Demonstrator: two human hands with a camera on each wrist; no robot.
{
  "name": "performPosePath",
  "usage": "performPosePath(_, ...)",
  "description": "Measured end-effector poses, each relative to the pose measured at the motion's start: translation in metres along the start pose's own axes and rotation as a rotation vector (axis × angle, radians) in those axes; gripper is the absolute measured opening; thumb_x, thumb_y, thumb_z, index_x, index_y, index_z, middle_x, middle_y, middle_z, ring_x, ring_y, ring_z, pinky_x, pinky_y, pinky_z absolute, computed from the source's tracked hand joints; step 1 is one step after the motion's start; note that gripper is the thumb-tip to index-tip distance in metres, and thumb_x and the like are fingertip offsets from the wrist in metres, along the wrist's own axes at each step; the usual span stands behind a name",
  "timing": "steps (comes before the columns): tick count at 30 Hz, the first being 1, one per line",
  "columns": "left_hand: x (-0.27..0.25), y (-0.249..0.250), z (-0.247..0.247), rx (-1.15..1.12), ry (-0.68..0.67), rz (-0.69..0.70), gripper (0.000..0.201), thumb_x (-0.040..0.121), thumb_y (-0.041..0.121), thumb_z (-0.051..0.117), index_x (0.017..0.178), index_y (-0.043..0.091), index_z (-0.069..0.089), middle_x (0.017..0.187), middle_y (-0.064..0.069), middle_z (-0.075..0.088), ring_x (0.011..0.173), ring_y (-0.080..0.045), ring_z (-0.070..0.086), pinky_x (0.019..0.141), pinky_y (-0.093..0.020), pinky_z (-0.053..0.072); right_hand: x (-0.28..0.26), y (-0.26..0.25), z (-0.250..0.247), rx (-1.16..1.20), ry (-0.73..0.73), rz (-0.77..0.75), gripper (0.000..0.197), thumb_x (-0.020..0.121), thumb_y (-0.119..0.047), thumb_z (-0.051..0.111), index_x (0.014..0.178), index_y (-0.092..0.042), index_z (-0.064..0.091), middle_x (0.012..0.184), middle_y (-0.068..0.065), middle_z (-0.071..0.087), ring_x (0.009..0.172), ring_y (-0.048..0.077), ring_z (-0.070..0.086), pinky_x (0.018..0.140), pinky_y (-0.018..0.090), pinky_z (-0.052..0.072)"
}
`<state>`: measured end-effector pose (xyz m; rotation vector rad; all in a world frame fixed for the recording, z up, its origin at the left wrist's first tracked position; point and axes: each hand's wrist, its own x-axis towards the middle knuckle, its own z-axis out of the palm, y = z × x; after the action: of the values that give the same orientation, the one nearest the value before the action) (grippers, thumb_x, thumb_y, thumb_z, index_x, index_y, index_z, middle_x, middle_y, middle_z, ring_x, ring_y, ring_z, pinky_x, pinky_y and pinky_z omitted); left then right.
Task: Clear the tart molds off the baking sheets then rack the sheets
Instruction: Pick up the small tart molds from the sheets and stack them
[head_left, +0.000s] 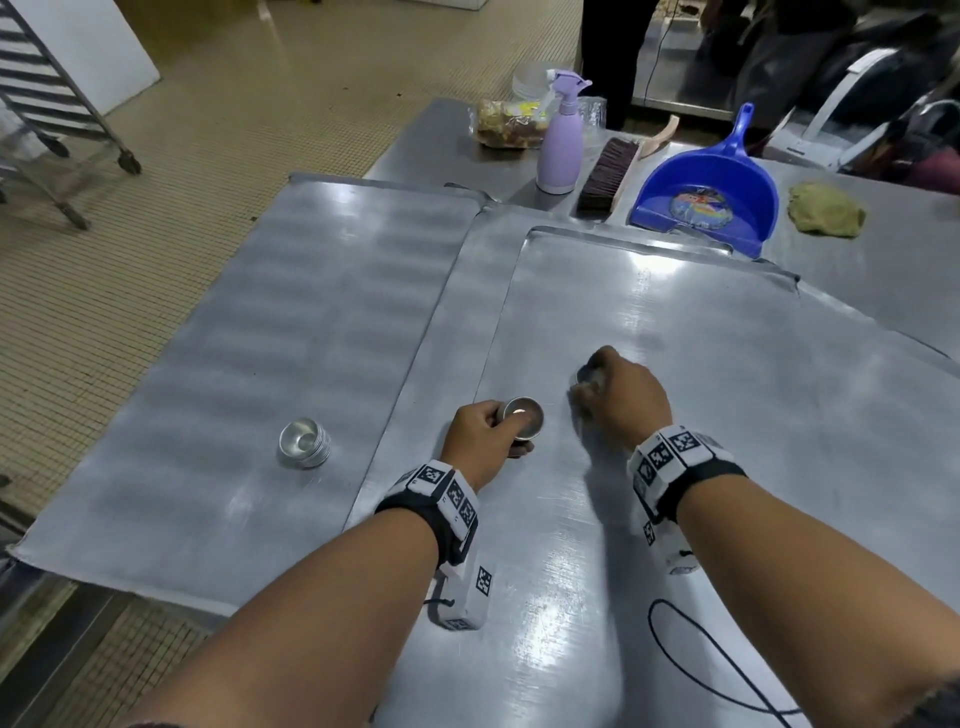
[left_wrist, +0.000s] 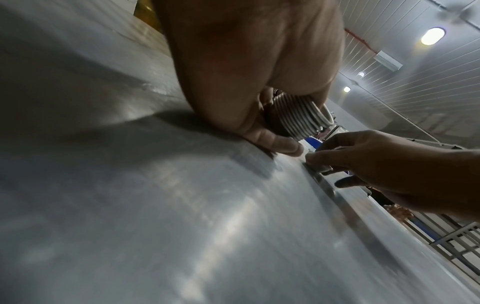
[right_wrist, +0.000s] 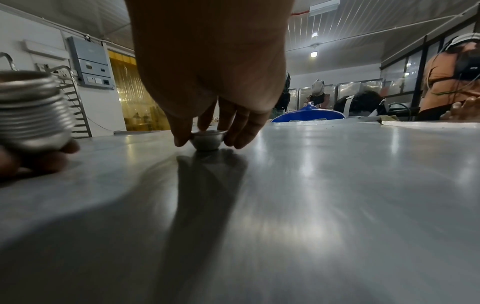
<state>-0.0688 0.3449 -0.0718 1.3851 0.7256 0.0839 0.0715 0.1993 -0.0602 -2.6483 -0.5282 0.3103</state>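
Observation:
My left hand (head_left: 485, 431) grips a nested stack of small round metal tart molds (head_left: 523, 415) just above the right baking sheet (head_left: 727, 415); the stack's ridged rims (left_wrist: 298, 117) show under my palm and again at the left edge of the right wrist view as the stack (right_wrist: 31, 111). My right hand (head_left: 618, 395) reaches down onto the same sheet, its fingertips (right_wrist: 182, 142) pinching a single mold (right_wrist: 206, 142) that sits on the metal. A second stack of molds (head_left: 305, 441) stands alone on the left baking sheet (head_left: 234, 338).
Behind the sheets on the steel table are a lilac spray bottle (head_left: 561, 140), a brush (head_left: 608, 174), a blue dustpan (head_left: 711, 197), a yellow cloth (head_left: 823, 208) and a food bag (head_left: 509, 124). A wheeled sheet rack (head_left: 47, 104) stands far left. A black cable (head_left: 691, 660) lies near me.

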Motion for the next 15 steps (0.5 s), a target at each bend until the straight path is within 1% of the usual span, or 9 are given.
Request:
performPosePath(2, 0.000, 0.000, 0.001, 0.008, 0.007, 0.005, 0.012, 0.090, 0.012, 0.070, 0.095, 0.002, 0.072, 0.087, -0.016, 0.073, 0.069, -0.028, 0.075, 0.071, -0.033, 0.062, -0.019, 0.002, 0.005, 0.070, 0.007, 0.029, 0.044, 0.086, -0.035, 0.063, 0.127, -0.022, 0.056, 0.111, 0.003, 0.069, 0.102, 0.026, 0.063, 0.081, 0.034, 0.049)
performPosePath(4, -0.001, 0.000, 0.002, 0.011, 0.011, 0.005, 0.011, 0.090, 0.012, 0.070, 0.094, 0.002, 0.072, 0.087, -0.017, 0.072, 0.069, -0.028, 0.075, 0.069, -0.033, 0.061, -0.039, 0.005, 0.010, 0.093, 0.000, 0.034, 0.049, 0.086, -0.036, 0.064, 0.132, -0.020, 0.057, 0.124, 0.006, 0.065, 0.112, 0.027, 0.061, 0.091, 0.035, 0.047)
performPosePath(5, -0.001, 0.001, 0.002, 0.011, 0.015, 0.003, 0.011, 0.090, 0.011, 0.070, 0.094, 0.001, 0.072, 0.086, -0.017, 0.072, 0.068, -0.028, 0.075, 0.069, -0.033, 0.060, -0.049, 0.006, 0.013, 0.098, -0.006, 0.035, 0.049, 0.087, -0.036, 0.065, 0.132, -0.019, 0.058, 0.127, 0.007, 0.063, 0.114, 0.028, 0.059, 0.093, 0.034, 0.046)
performPosePath(8, -0.005, 0.004, 0.004, 0.013, 0.040, 0.000, 0.012, 0.090, 0.010, 0.069, 0.095, -0.001, 0.072, 0.085, -0.016, 0.072, 0.068, -0.028, 0.075, 0.066, -0.031, 0.059, -0.076, 0.008, 0.016, 0.183, 0.001, 0.029, 0.047, 0.088, -0.037, 0.067, 0.130, -0.018, 0.059, 0.124, 0.008, 0.063, 0.112, 0.027, 0.059, 0.093, 0.033, 0.045)
performPosePath(10, -0.008, 0.005, 0.006, 0.008, 0.059, 0.000, 0.011, 0.090, 0.010, 0.068, 0.093, 0.000, 0.072, 0.085, -0.017, 0.072, 0.069, -0.028, 0.075, 0.066, -0.031, 0.059, -0.089, 0.006, 0.014, 0.305, 0.038, 0.012, 0.046, 0.087, -0.039, 0.070, 0.127, -0.020, 0.060, 0.119, 0.004, 0.067, 0.108, 0.024, 0.062, 0.093, 0.035, 0.049)
performPosePath(11, -0.010, 0.005, 0.007, 0.008, 0.068, 0.000, 0.011, 0.090, 0.009, 0.068, 0.093, 0.000, 0.071, 0.085, -0.017, 0.072, 0.068, -0.028, 0.075, 0.067, -0.032, 0.059, -0.094, 0.004, 0.013, 0.363, 0.065, -0.008, 0.045, 0.086, -0.040, 0.072, 0.125, -0.021, 0.060, 0.115, 0.002, 0.068, 0.104, 0.021, 0.063, 0.092, 0.035, 0.051)
performPosePath(13, -0.016, 0.003, 0.008, 0.000, 0.083, -0.007, 0.013, 0.089, 0.010, 0.069, 0.092, -0.003, 0.071, 0.085, -0.019, 0.071, 0.069, -0.028, 0.074, 0.070, -0.035, 0.062, -0.104, -0.003, 0.009, 0.451, 0.108, -0.061, 0.043, 0.085, -0.040, 0.074, 0.122, -0.023, 0.060, 0.107, -0.004, 0.069, 0.095, 0.016, 0.065, 0.086, 0.034, 0.053)
performPosePath(15, -0.026, 0.002, 0.008, -0.036, 0.091, -0.020, 0.017, 0.089, 0.013, 0.071, 0.091, -0.004, 0.071, 0.087, -0.020, 0.071, 0.072, -0.029, 0.073, 0.076, -0.038, 0.063, -0.113, -0.012, 0.005, 0.510, 0.126, -0.107, 0.048, 0.085, -0.043, 0.073, 0.126, -0.025, 0.058, 0.108, -0.010, 0.067, 0.092, 0.011, 0.064, 0.084, 0.031, 0.054)
